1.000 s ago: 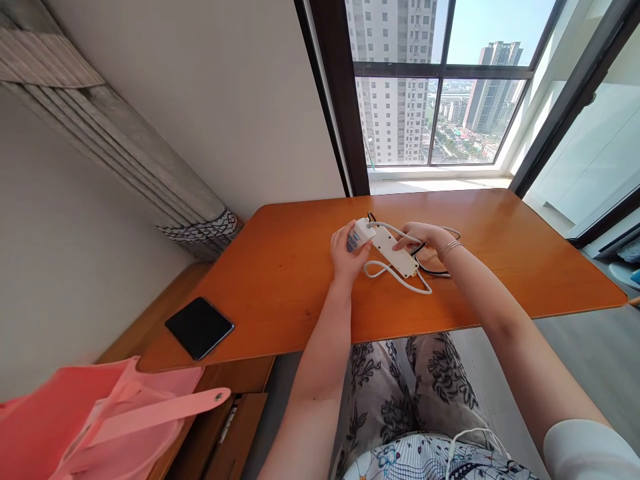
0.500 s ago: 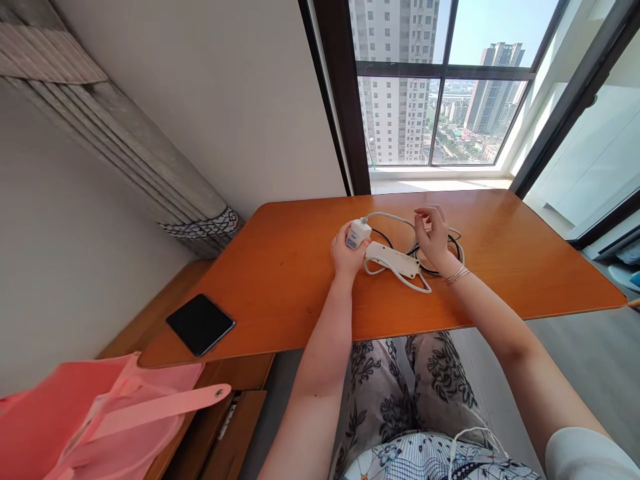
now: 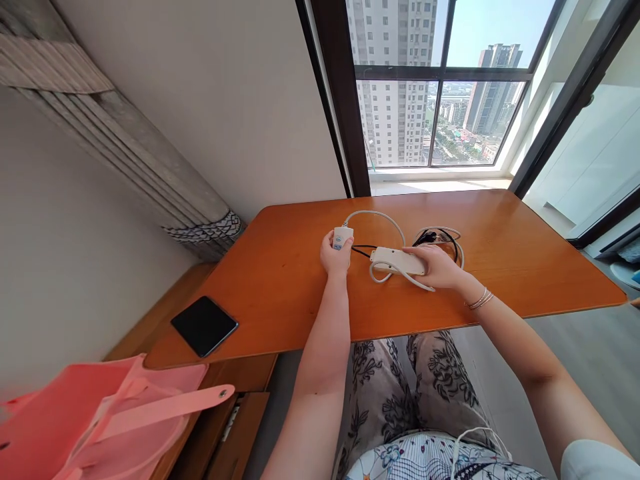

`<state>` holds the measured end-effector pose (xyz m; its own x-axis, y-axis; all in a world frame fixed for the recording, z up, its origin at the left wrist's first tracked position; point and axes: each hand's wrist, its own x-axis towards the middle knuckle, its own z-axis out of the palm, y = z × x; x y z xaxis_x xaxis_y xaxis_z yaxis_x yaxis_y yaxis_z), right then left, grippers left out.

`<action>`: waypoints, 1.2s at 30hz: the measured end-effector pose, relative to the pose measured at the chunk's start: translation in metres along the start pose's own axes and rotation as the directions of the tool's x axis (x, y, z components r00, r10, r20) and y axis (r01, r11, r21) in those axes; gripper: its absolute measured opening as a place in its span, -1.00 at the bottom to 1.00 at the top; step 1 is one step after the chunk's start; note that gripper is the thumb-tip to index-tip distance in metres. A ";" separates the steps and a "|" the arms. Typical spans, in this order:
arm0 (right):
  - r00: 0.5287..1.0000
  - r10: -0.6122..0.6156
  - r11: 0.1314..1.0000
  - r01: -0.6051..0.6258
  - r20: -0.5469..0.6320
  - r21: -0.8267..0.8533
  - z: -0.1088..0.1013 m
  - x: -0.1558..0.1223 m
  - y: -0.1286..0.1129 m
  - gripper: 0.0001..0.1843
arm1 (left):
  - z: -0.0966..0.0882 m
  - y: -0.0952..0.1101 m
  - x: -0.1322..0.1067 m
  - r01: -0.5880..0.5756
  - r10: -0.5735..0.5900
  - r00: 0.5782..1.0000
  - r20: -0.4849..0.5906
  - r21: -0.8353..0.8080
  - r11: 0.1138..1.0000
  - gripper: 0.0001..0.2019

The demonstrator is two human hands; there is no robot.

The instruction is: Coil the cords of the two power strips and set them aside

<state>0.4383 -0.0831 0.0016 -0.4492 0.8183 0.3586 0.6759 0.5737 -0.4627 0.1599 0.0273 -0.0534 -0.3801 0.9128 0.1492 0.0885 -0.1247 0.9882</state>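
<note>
My left hand (image 3: 334,257) is closed around a small white plug adapter (image 3: 341,237) with a white cable (image 3: 377,217) arching from it over the orange wooden table (image 3: 280,287). My right hand (image 3: 439,267) is wrapped over the right end of a white power strip (image 3: 395,260) that lies flat on the table. A tangle of black and white cords (image 3: 440,237) sits just behind the right hand. The strip's own white cord loops under it toward the table's front.
A dark phone (image 3: 204,325) lies on the table's near left corner. A pink bag (image 3: 100,417) is at the lower left, over a wooden drawer unit. A rolled grey mat leans on the left wall. Large windows stand behind the table.
The power strip went from lifted to lying flat. My left hand drew the plug adapter away to the left. My right hand rose off the strip, then came down on its right end.
</note>
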 end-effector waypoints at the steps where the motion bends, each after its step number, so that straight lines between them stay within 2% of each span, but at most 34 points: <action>1: 0.996 0.013 0.994 -0.003 -0.090 0.108 -0.007 -0.008 0.006 -0.28 | -0.001 0.001 0.000 -0.008 0.011 0.999 -0.048 0.057 0.998 -0.42; 3: 0.947 0.072 0.947 0.034 -0.314 0.319 -0.022 -0.023 0.016 -0.30 | -0.001 0.003 0.000 -0.025 0.058 0.986 -0.158 0.200 0.980 -0.43; 4: 0.894 0.115 0.911 0.079 -0.433 0.405 -0.029 -0.029 0.020 -0.31 | -0.001 0.004 -0.001 -0.021 0.061 0.986 -0.157 0.245 0.969 -0.43; 5: 0.820 0.161 0.872 0.143 -0.550 0.468 -0.037 -0.032 0.022 -0.30 | -0.001 0.006 -0.002 -0.016 0.062 0.987 -0.150 0.285 0.958 -0.43; 7: 0.627 0.246 0.805 0.294 -0.739 0.516 -0.053 -0.035 0.021 -0.33 | -0.002 0.011 -0.006 -0.020 0.072 0.990 -0.124 0.379 0.925 -0.43; 9: 0.451 0.303 0.765 0.410 -0.839 0.497 -0.067 -0.033 0.013 -0.41 | -0.003 0.017 -0.010 -0.035 0.086 0.993 -0.085 0.483 0.875 -0.42; 10: 0.395 0.316 0.753 0.448 -0.863 0.481 -0.073 -0.031 0.008 -0.47 | -0.004 0.021 -0.013 -0.040 0.089 0.994 -0.068 0.533 0.845 -0.43; 11: 0.361 0.317 0.746 0.476 -0.877 0.466 -0.077 -0.030 0.002 -0.53 | -0.004 0.025 -0.016 -0.044 0.091 0.994 -0.052 0.579 0.814 -0.43; 12: 0.348 0.312 0.741 0.494 -0.884 0.455 -0.079 -0.029 -0.002 -0.56 | -0.005 0.028 -0.018 -0.043 0.089 0.995 -0.043 0.622 0.781 -0.44; 15: 0.372 0.304 0.736 0.493 -0.877 0.464 -0.074 -0.029 -0.010 -0.53 | -0.005 0.036 -0.025 -0.025 0.063 0.998 -0.026 0.725 0.688 -0.44; 19: 0.497 0.341 0.772 0.337 -0.798 0.540 -0.050 -0.034 -0.009 -0.31 | -0.003 0.038 -0.028 -0.025 0.007 1.000 0.026 0.781 0.624 -0.47; 21: 0.554 0.353 0.777 0.276 -0.754 0.566 -0.040 -0.034 -0.009 -0.27 | 0.000 0.042 -0.028 -0.056 0.040 0.998 0.039 0.736 0.675 -0.54; 23: 0.591 0.360 0.772 0.246 -0.722 0.586 -0.033 -0.034 -0.012 -0.25 | 0.003 0.053 -0.030 -0.148 0.162 0.986 0.027 0.580 0.801 -0.65; 25: 0.615 0.361 0.778 0.215 -0.700 0.591 -0.028 -0.032 -0.018 -0.23 | 0.009 0.073 -0.039 -0.307 0.330 0.944 -0.020 0.323 0.895 -0.70; 27: 0.636 0.356 0.803 0.167 -0.685 0.572 -0.022 -0.029 -0.025 -0.20 | 0.016 0.100 -0.056 -0.456 0.459 0.888 -0.031 0.084 0.886 -0.68; 28: 0.644 0.346 0.822 0.143 -0.682 0.551 -0.019 -0.028 -0.029 -0.18 | 0.021 0.113 -0.066 -0.485 0.486 0.873 0.035 -0.022 0.874 -0.65; 30: 0.671 0.308 0.862 0.103 -0.674 0.496 -0.013 -0.026 -0.037 -0.15 | 0.031 0.138 -0.090 -0.425 0.465 0.828 0.314 -0.190 0.885 -0.56; 31: 0.698 0.280 0.876 0.094 -0.658 0.473 -0.011 -0.025 -0.042 -0.13 | 0.036 0.147 -0.102 -0.346 0.422 0.784 0.456 -0.245 0.906 -0.50; 32: 0.736 0.249 0.882 0.097 -0.630 0.461 -0.009 -0.024 -0.046 -0.12 | 0.041 0.154 -0.112 -0.247 0.371 0.749 0.549 -0.289 0.925 -0.45; 34: 0.822 0.173 0.868 0.132 -0.543 0.478 -0.008 -0.022 -0.051 -0.18 | 0.048 0.161 -0.126 -0.021 0.256 0.719 0.646 -0.349 0.937 -0.36; 36: 0.862 0.100 0.851 0.185 -0.497 0.492 -0.011 -0.022 -0.049 -0.31 | 0.051 0.164 -0.133 0.149 0.177 0.715 0.676 -0.396 0.906 -0.32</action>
<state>0.4210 -0.1294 0.0252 -0.0286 0.7456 0.6658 0.2047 0.6563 -0.7262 0.2713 -0.0945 0.0870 0.3662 0.8937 0.2593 -0.3409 -0.1305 0.9310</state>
